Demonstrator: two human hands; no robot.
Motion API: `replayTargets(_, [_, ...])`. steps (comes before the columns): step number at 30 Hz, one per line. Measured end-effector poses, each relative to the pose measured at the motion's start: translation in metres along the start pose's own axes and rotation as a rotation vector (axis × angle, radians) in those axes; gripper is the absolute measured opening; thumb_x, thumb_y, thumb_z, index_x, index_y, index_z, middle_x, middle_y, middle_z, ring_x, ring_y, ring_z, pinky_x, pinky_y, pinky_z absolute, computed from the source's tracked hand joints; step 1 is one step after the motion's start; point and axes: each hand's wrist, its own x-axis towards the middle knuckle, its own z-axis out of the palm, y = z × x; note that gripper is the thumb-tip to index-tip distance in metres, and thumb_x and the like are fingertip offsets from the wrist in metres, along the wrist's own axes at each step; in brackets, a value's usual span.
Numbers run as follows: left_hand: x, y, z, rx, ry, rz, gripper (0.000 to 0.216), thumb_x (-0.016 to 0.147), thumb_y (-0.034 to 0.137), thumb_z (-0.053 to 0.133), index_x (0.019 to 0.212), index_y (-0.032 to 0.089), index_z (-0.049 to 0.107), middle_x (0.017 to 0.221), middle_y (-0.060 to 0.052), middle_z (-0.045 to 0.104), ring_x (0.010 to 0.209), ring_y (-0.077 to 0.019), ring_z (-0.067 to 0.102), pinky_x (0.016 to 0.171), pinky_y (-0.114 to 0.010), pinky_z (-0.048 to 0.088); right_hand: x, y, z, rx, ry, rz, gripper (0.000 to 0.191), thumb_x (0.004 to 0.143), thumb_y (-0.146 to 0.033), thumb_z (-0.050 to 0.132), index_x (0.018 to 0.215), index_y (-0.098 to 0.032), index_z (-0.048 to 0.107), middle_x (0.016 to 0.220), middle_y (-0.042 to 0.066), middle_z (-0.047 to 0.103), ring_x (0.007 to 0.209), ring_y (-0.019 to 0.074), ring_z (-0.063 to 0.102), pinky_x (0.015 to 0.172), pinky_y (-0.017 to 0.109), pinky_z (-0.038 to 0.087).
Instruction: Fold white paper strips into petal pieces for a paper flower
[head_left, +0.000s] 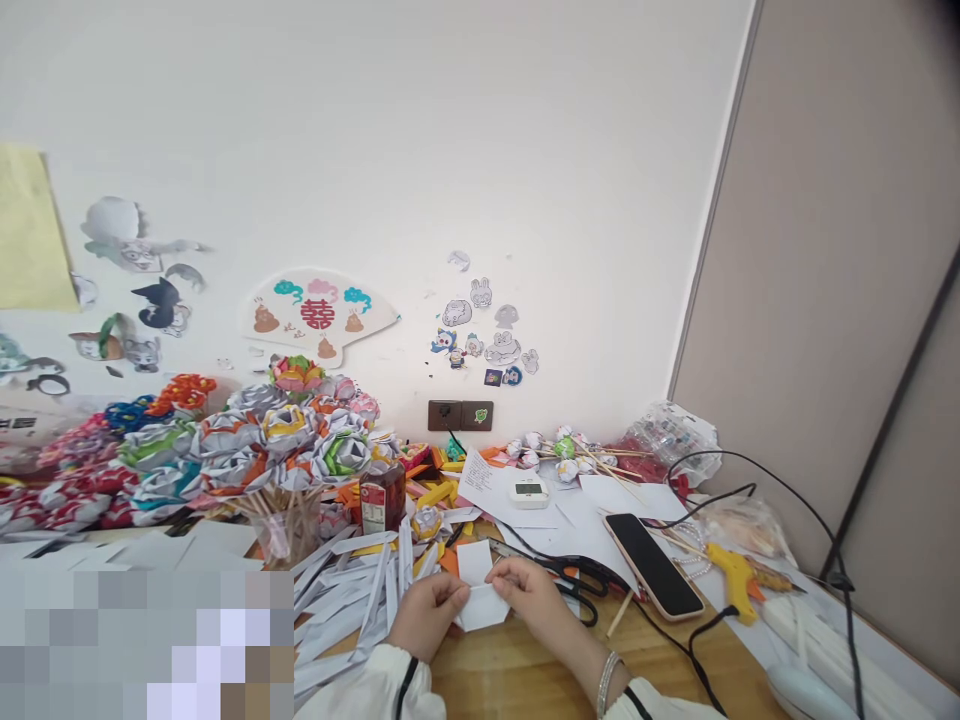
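Both my hands pinch a small white piece of folded paper low in the middle of the view, just above a wooden table. My left hand grips its left edge with curled fingers. Fingers pressed together, my right hand holds the paper's right side. A silver bracelet circles my right wrist. To the left of my hands lies a heap of folded white paper strips.
Black scissors, a smartphone and a yellow glue gun lie to the right, with black cables. Colourful paper flowers pile up at back left, beside a cup of sticks and a small bottle. The bottom left is blurred out.
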Motion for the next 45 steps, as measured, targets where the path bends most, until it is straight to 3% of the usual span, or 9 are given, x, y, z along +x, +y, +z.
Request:
replayTargets(11, [0.008, -0.011, -0.003, -0.014, 0.028, -0.029, 0.031, 0.056, 0.049, 0.056, 0.054, 0.017, 0.054, 0.048, 0.002, 0.054, 0.047, -0.015, 0.054, 0.045, -0.027, 0.046, 0.002, 0.003, -0.007, 0.025, -0.012, 0.001, 0.024, 0.073, -0.037, 0.051, 0.069, -0.014, 0.057, 0.053, -0.001, 0.053, 0.05, 0.0122, 0.051, 0.049, 0.022, 0.04])
replayTargets(22, [0.002, -0.002, -0.002, -0.005, 0.018, -0.002, 0.027, 0.061, 0.043, 0.053, 0.056, 0.017, 0.052, 0.049, 0.003, 0.053, 0.049, -0.0145, 0.054, 0.046, -0.027, 0.048, 0.002, 0.006, -0.005, -0.037, 0.031, 0.003, 0.024, 0.075, -0.034, 0.048, 0.064, -0.015, 0.056, 0.047, -0.003, 0.05, 0.047, 0.0121, 0.049, 0.047, 0.021, 0.037])
replayTargets(33, [0.002, -0.006, 0.002, 0.054, 0.05, 0.032, 0.025, 0.062, 0.04, 0.051, 0.054, 0.017, 0.051, 0.049, 0.004, 0.046, 0.044, -0.0127, 0.049, 0.04, -0.024, 0.044, -0.002, -0.002, 0.001, 0.036, -0.008, -0.004, 0.008, 0.068, -0.023, 0.053, 0.069, -0.016, 0.058, 0.062, -0.001, 0.054, 0.056, 0.0127, 0.05, 0.051, 0.021, 0.037])
replayTargets(40, [0.001, -0.002, -0.003, 0.047, 0.032, 0.01, 0.025, 0.065, 0.041, 0.045, 0.062, 0.017, 0.051, 0.054, 0.001, 0.052, 0.051, -0.0146, 0.053, 0.044, -0.026, 0.046, 0.005, 0.013, -0.002, 0.161, -0.077, 0.042, 0.02, 0.067, -0.029, 0.053, 0.083, -0.017, 0.049, 0.059, -0.003, 0.052, 0.05, 0.0104, 0.049, 0.05, 0.022, 0.039])
replayTargets(45, [-0.006, 0.01, 0.0, 0.181, 0.061, 0.089, 0.023, 0.064, 0.037, 0.049, 0.062, 0.017, 0.059, 0.06, 0.0, 0.059, 0.06, -0.0156, 0.053, 0.055, -0.024, 0.043, 0.002, 0.009, 0.0, 0.113, -0.068, 0.022, 0.012, 0.067, -0.023, 0.053, 0.078, -0.017, 0.053, 0.059, -0.003, 0.05, 0.05, 0.01, 0.047, 0.048, 0.02, 0.037])
